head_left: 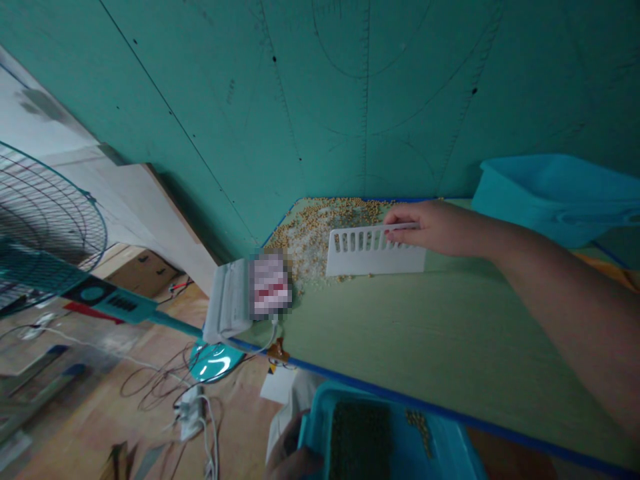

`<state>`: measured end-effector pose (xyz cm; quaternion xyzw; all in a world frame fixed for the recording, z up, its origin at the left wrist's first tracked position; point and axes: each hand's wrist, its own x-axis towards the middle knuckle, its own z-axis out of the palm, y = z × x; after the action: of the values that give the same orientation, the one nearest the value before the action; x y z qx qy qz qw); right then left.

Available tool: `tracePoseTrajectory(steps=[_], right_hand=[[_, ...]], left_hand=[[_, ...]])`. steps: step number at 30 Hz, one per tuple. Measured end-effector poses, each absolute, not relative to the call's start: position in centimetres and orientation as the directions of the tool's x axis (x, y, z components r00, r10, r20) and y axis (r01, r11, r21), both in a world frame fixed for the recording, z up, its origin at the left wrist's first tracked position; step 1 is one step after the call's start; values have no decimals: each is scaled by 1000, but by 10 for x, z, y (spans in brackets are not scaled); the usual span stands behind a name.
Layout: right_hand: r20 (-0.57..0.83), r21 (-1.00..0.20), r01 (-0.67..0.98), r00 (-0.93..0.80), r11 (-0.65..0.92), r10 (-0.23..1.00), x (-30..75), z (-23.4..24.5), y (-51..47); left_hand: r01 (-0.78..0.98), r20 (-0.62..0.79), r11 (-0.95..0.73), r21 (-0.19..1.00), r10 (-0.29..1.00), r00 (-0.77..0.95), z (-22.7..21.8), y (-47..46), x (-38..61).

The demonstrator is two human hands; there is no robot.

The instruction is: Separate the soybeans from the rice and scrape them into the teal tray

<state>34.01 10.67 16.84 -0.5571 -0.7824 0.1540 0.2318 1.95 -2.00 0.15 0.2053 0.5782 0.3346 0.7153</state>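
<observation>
My right hand [427,225] grips the top edge of a white slotted plastic panel [373,260], its fingers closed through the slots near the right end. The panel stands on edge on the table [400,333], against a spread of yellow soybean-like beans [320,217] mixed with small whitish grains [313,257]. Below the table edge, my left hand [295,450] is closed on the left rim of a blue plastic tub [320,413]. Inside that tub are a dark block-like mass [360,433] and a small strip of the beans.
Another blue tub [555,193] stands at the table's back right. A grey-white box [227,300] and a blurred-out device [270,287] with a cable sit at the left corner. A green wall [350,100] rises behind. A fan [50,220] and loose cords [160,380] are at left.
</observation>
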Motion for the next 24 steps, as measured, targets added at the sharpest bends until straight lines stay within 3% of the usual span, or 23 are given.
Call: tracePoseTrajectory(steps=[9,24], right_hand=[[158,-576,759,-260,303,953,338,168,105],[110,-597,744,-297,302,949,337,168,104]], left_hand=[[-320,-673,676,664,727,136,5,-20,23],[-318,-674,659,682,735,78,7,-20,26]])
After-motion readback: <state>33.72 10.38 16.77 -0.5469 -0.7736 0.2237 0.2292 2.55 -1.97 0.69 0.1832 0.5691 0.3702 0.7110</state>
